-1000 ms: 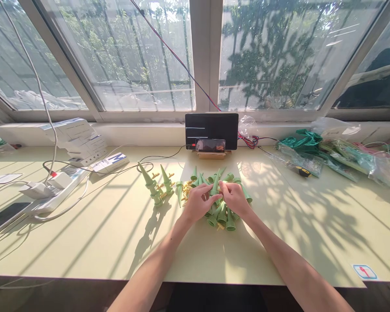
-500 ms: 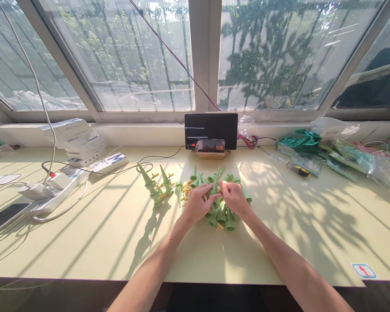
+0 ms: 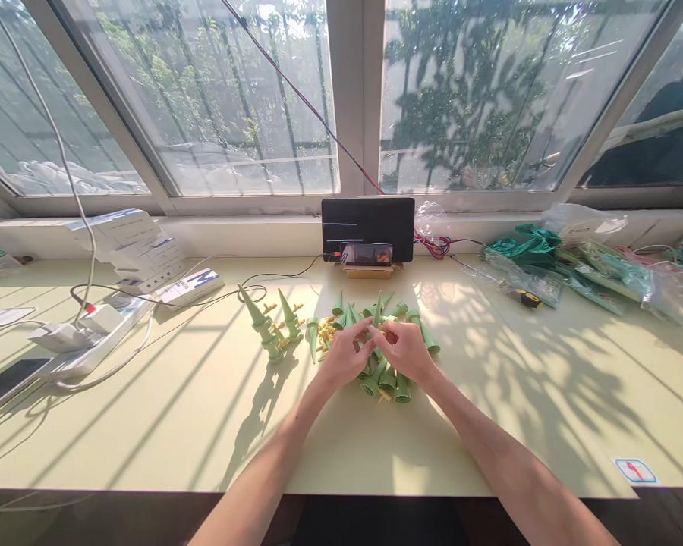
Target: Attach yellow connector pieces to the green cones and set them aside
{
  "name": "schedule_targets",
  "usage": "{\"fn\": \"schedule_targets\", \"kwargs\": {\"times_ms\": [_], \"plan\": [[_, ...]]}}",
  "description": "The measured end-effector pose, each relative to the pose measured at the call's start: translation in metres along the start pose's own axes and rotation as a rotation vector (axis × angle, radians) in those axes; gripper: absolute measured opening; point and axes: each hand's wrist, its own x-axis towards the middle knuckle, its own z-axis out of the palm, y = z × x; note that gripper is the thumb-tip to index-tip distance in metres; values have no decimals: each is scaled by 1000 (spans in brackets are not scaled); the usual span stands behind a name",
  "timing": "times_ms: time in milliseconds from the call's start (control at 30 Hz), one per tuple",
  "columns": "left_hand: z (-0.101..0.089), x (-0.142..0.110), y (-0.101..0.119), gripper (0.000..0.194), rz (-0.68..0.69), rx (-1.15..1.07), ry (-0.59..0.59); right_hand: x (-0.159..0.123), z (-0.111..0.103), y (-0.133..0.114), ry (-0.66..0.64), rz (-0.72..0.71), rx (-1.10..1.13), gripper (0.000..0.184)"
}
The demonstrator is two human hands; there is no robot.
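Both hands meet over a pile of green cone-shaped watering spikes (image 3: 385, 377) on the table. My left hand (image 3: 343, 353) is closed around the lower part of an upright green watering spike (image 3: 378, 309), whose tip points up. My right hand (image 3: 408, 352) pinches at the same spike from the right, with a bit of yellow beside its fingers. Just left of the hands lie small yellow valve pieces (image 3: 325, 331). Farther left, stacked spikes with yellow valves (image 3: 260, 322) stand upright, alongside another such spike (image 3: 290, 315).
A tablet (image 3: 367, 220) with a phone (image 3: 366, 254) before it stands at the window. White boxes (image 3: 140, 246) and a power strip (image 3: 102, 337) with cables occupy the left. Plastic bags (image 3: 597, 269) and a yellow-black tool (image 3: 527, 297) lie at right.
My right hand has shifted slightly left and turned, its fingers now closer to my left thumb. The spike in my hands stands a little straighter.
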Motion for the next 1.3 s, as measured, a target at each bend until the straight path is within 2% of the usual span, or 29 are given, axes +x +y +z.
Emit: {"fn": "schedule_targets", "kwargs": {"times_ms": [233,667,833,1000,1300], "plan": [[1,0,3,37,15,-26,-7,-2,6,2,65,-16,-36,42],[-1,-1,7,33,23,1,-2,-3,6,0,108,-65,-14,41],[-2,-1,5,37,39,18,-38,-3,4,-1,74,-81,-26,44],[-4,0,4,43,0,45,-62,-3,2,-4,49,-66,-12,45],[-4,-1,8,41,-9,8,-75,-3,4,0,64,-55,-9,41]]}}
